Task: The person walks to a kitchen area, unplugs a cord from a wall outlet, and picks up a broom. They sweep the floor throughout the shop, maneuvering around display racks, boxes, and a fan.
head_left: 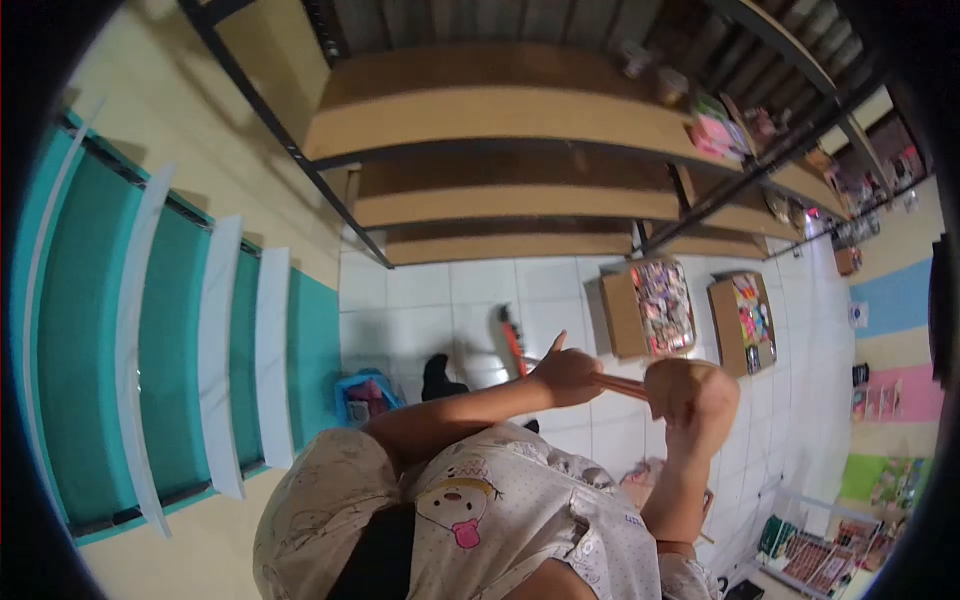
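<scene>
Both hands hold the long thin handle of a broom (622, 384) in front of my body. My left hand (567, 376) is closed around it, with the thumb sticking up. Further along to the right, my right hand (692, 392) makes a fist on the same handle. Beyond my left hand, a narrow red head with dark bristles (511, 335) is at the white tiled floor. How it joins the handle is hidden behind my left hand and forearm.
Ahead stands a metal rack with wooden shelves (500, 112). Two cardboard boxes of small packets, one left (625, 315) and one right (731, 328), sit on the floor. A blue container (350, 400) is beside my dark shoe (440, 380). White wall shelves (220, 350) line the left.
</scene>
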A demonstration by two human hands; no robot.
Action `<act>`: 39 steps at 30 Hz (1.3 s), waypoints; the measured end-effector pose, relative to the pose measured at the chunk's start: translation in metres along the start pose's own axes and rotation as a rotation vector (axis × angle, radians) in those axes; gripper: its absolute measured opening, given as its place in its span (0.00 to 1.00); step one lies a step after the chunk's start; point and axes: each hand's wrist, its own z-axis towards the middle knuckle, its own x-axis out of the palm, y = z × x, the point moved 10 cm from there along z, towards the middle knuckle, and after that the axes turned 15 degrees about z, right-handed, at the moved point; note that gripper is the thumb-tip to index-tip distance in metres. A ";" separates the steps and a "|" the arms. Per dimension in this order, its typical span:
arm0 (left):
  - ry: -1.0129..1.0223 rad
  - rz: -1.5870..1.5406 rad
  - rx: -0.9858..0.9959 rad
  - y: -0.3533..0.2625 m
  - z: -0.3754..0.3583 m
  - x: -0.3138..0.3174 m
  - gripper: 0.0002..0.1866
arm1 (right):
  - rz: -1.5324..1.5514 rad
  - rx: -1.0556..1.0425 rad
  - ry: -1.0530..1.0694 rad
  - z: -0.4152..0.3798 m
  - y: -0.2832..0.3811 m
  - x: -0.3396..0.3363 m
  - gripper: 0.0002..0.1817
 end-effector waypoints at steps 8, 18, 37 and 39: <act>-0.138 0.109 -0.575 0.325 -0.138 -0.057 0.12 | 0.233 0.323 -0.082 0.105 -0.226 0.140 0.29; -0.561 0.114 -0.456 0.542 -0.204 -0.017 0.05 | 0.138 0.290 -0.231 0.097 -0.392 0.252 0.30; 0.202 -0.719 0.134 0.249 0.023 0.040 0.16 | -0.294 0.268 -0.770 0.043 -0.229 0.021 0.30; 0.261 -0.720 0.165 0.218 0.050 0.067 0.13 | -0.290 0.209 -0.839 0.018 -0.204 -0.010 0.29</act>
